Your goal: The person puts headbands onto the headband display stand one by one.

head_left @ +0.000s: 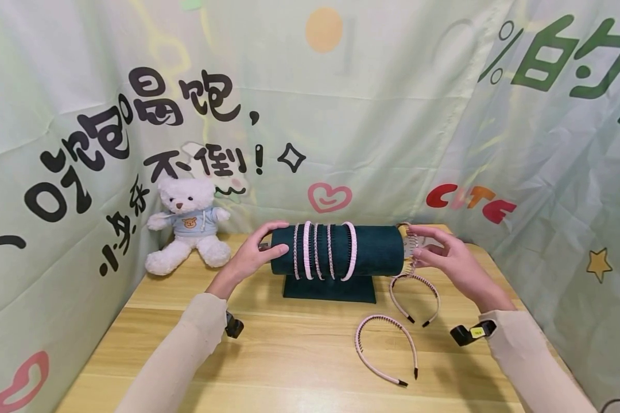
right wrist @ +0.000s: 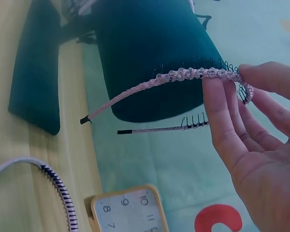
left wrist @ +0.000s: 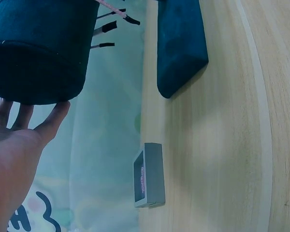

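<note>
A dark green headband stand (head_left: 377,249), a padded roll on a flat base (head_left: 330,289), stands mid-table in the head view. Several pink headbands (head_left: 352,252) sit over its left and middle part. My left hand (head_left: 253,252) grips the roll's left end, thumb in front and fingers at the far side; in the left wrist view its fingertips meet the end's edge. A beaded pink headband (right wrist: 183,74) with small wire teeth is pinched between thumb and fingers of my right hand (right wrist: 261,130). It spans the right end of the roll, ends pointing toward the base in the right wrist view.
Two more headbands (head_left: 386,318) lie on the table (head_left: 268,350) at front right. A yellow-framed clock (right wrist: 128,210) stands behind the right end, a small grey box (left wrist: 155,174) behind the left. A white teddy bear (head_left: 188,223) sits back left. Printed cloth (head_left: 392,115) surrounds the table.
</note>
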### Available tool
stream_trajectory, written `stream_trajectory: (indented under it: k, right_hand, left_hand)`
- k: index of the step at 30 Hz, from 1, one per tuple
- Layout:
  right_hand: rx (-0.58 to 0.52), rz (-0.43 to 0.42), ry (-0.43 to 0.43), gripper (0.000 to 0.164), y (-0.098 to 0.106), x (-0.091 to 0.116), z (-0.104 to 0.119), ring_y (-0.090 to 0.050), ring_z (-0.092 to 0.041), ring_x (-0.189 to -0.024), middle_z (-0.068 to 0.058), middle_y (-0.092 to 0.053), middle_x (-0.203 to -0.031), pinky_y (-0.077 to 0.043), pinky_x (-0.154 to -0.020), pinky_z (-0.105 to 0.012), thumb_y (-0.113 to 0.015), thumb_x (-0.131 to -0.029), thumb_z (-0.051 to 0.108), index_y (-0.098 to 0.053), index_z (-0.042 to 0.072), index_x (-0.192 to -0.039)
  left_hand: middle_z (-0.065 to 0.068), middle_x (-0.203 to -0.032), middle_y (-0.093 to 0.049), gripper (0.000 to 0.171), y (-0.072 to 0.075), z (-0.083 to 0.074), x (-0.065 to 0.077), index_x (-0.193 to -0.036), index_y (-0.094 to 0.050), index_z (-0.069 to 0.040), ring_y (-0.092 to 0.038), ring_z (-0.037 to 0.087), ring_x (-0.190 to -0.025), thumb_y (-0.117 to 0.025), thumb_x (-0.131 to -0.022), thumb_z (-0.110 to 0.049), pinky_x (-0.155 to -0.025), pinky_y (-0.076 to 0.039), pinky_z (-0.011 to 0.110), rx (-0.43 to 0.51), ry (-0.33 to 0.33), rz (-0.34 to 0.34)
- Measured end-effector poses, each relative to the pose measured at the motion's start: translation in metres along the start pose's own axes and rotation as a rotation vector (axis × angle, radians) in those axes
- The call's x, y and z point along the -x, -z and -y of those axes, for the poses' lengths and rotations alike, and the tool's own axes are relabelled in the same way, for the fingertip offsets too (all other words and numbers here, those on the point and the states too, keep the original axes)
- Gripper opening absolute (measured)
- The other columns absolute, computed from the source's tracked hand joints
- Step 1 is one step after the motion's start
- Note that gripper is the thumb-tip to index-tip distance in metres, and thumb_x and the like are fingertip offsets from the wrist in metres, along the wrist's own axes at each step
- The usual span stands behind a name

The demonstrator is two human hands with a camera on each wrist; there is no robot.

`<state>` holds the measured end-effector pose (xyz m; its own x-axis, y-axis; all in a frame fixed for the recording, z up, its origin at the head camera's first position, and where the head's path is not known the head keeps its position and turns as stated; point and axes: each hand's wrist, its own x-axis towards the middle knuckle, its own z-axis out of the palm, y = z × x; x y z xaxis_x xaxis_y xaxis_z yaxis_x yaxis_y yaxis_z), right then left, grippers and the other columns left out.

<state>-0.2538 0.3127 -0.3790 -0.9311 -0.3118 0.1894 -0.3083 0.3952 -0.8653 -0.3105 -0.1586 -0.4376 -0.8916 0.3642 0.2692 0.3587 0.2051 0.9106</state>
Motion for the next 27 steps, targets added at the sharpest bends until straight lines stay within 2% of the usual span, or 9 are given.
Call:
stream_trajectory:
  k: [7,11,14,18,23,27]
  right_hand:
    - [-0.007,0.012,-0.017,0.06,-0.008,-0.006,0.003,-0.078,-0.018,-0.099,-0.013,-0.057,-0.139,-0.063,-0.091,-0.025,-0.067,-0.111,0.025,-0.045,0.013,-0.166]
    - [0.012,0.011,-0.028,0.062,-0.011,-0.008,0.004,-0.077,-0.018,-0.099,-0.018,-0.062,-0.129,-0.063,-0.092,-0.025,-0.068,-0.11,0.027,-0.045,0.015,-0.166]
    - [0.019,0.015,-0.02,0.062,-0.011,-0.009,0.004,-0.077,-0.015,-0.101,-0.021,-0.061,-0.143,-0.062,-0.092,-0.023,-0.067,-0.11,0.027,-0.045,0.016,-0.167]
    - [0.015,0.032,0.0,0.061,-0.012,-0.011,0.004,-0.077,-0.012,-0.102,-0.021,-0.046,-0.162,-0.063,-0.091,-0.022,-0.066,-0.111,0.024,-0.045,0.014,-0.167]
    - [0.075,0.026,0.026,0.061,-0.015,-0.013,0.001,-0.076,-0.009,-0.1,-0.021,-0.047,-0.155,-0.062,-0.089,-0.021,-0.066,-0.111,0.022,-0.045,0.013,-0.167]
    - [0.154,0.0,0.066,0.058,-0.018,-0.013,-0.001,-0.073,-0.009,-0.105,-0.019,-0.047,-0.159,-0.06,-0.089,-0.019,-0.066,-0.111,0.024,-0.048,0.016,-0.166]
  left_hand:
    - [0.003,-0.169,-0.043,0.054,0.0,0.0,0.0,-0.155,-0.055,-0.029,-0.043,0.039,-0.152,-0.076,-0.105,-0.033,-0.127,-0.035,0.068,0.0,0.002,-0.001]
    - [0.003,-0.169,-0.043,0.054,0.0,-0.001,0.001,-0.155,-0.055,-0.03,-0.043,0.039,-0.152,-0.075,-0.105,-0.032,-0.127,-0.035,0.068,-0.002,0.002,-0.001]
    - [0.003,-0.169,-0.043,0.054,0.0,-0.001,0.001,-0.155,-0.055,-0.029,-0.046,0.038,-0.15,-0.075,-0.105,-0.03,-0.126,-0.036,0.068,0.006,0.005,-0.001]
    - [0.003,-0.168,-0.044,0.054,0.0,-0.002,0.001,-0.155,-0.055,-0.029,-0.05,0.036,-0.146,-0.076,-0.105,-0.029,-0.125,-0.038,0.067,0.018,0.009,-0.001]
    - [0.003,-0.168,-0.044,0.055,0.0,-0.001,0.0,-0.155,-0.055,-0.029,-0.05,0.035,-0.145,-0.076,-0.104,-0.03,-0.125,-0.039,0.066,0.021,0.011,0.002]
    - [0.003,-0.169,-0.044,0.055,0.0,0.0,0.0,-0.155,-0.055,-0.028,-0.048,0.036,-0.148,-0.076,-0.104,-0.031,-0.126,-0.037,0.066,0.02,0.011,0.002]
